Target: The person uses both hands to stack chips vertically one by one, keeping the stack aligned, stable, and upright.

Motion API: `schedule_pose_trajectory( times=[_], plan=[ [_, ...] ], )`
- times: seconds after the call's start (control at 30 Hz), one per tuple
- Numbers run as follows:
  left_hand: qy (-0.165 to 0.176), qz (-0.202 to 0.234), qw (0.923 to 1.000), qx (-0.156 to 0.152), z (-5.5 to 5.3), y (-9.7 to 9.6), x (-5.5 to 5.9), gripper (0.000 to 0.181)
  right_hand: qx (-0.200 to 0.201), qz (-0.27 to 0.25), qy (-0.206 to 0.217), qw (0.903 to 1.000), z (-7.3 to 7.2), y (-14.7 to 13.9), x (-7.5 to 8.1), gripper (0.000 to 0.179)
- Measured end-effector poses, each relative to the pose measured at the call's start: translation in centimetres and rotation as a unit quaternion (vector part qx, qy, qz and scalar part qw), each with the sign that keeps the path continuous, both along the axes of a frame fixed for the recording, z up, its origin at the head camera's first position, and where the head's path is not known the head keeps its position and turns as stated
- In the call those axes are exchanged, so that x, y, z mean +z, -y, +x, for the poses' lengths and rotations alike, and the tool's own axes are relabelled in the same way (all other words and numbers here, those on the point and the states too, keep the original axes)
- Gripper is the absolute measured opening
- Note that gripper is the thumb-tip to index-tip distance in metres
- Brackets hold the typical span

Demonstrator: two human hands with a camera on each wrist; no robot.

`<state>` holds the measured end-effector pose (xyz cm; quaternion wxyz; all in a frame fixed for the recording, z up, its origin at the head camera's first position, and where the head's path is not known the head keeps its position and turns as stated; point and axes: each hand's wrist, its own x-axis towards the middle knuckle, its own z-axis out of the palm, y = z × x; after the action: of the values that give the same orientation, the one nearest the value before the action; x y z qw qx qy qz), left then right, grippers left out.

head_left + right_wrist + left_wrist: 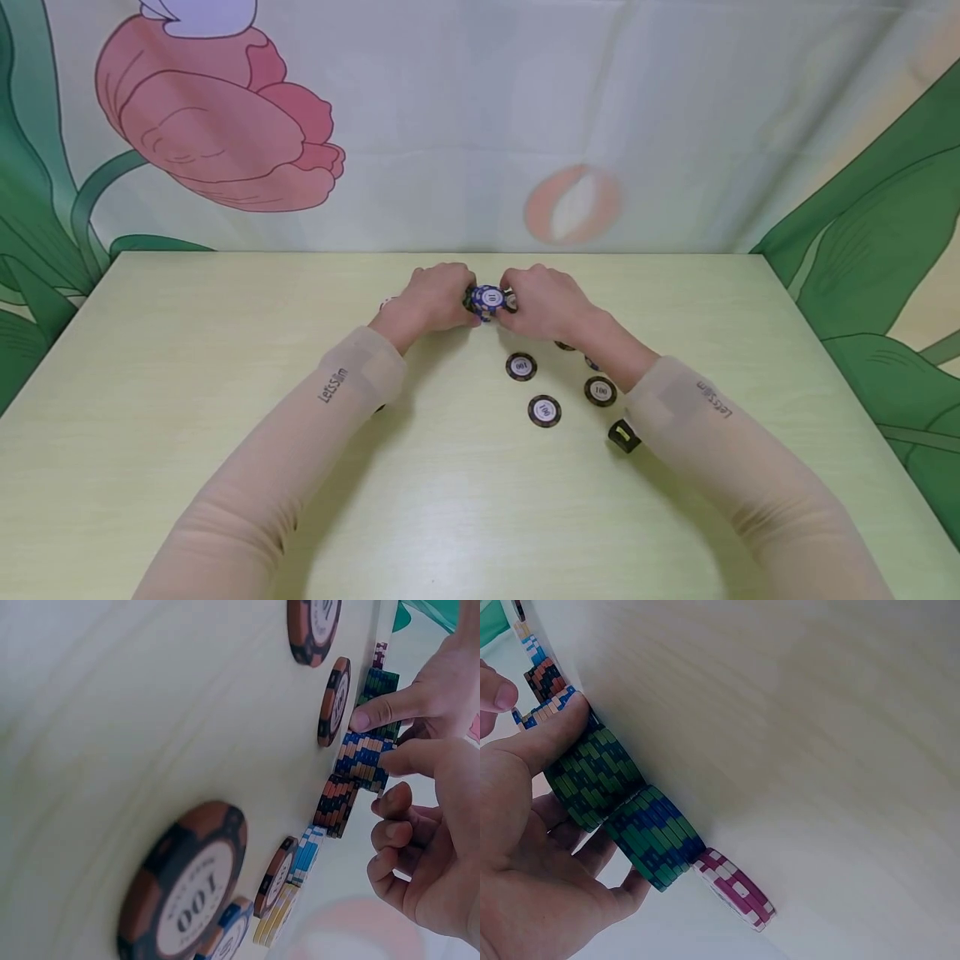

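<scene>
My left hand [547,817] has its thumb against the front of a row of poker-chip stacks and its fingers behind them, gripping around a green poker-chip stack [592,776]. Beside that stands a blue poker-chip stack [364,757], at the thumb's tip. My right hand [442,847] is at the blue stack's right side, one digit overlapping it and the other fingers loosely curled; contact is unclear. A black-and-brown stack [337,806] adjoins the blue one. Another green stack [656,836] and a short magenta stack [735,889] continue the row leftward.
Loose black 100 chips [544,411] lie on the pale table [465,500] in front of the row. Near the right sleeve rests a small black object [623,436]. Light-blue chips [306,855] and yellow chips [276,913] are farther right. Behind hangs a printed curtain [450,125].
</scene>
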<state>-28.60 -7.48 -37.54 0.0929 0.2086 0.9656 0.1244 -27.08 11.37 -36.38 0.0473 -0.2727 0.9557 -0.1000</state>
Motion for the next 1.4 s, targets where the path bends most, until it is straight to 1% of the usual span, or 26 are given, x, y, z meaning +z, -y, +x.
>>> schedule_pose_trajectory(
  times=[0.13,0.67,1.0,1.1,1.27,1.4],
  plan=[
    [-0.001,0.002,1.0,-0.001,0.0,0.0,0.0,0.037,-0.002,-0.002,-0.002,1.0,-0.1,0.1,0.0,0.036],
    [-0.004,-0.003,1.0,-0.001,0.0,-0.2,0.0,0.037,-0.005,-0.028,-0.002,0.9996,-0.2,0.3,-0.2,0.03],
    [-0.002,-0.006,1.0,0.003,0.0,-0.3,0.0,0.036,-0.009,-0.026,0.005,0.9996,-0.2,0.4,-0.3,0.031],
    [0.0,-0.007,1.0,0.003,0.0,-0.3,0.0,0.037,-0.008,-0.026,0.009,0.9996,-0.1,0.2,-0.2,0.036],
    [0.006,-0.005,1.0,0.004,0.1,-0.2,0.1,0.041,-0.014,-0.033,0.018,0.9992,0.0,-0.5,0.1,0.045],
    [0.012,-0.003,0.9999,0.008,0.1,-0.2,0.1,0.042,-0.031,-0.041,0.029,0.9982,0.1,-1.6,0.3,0.043]
  ],
)
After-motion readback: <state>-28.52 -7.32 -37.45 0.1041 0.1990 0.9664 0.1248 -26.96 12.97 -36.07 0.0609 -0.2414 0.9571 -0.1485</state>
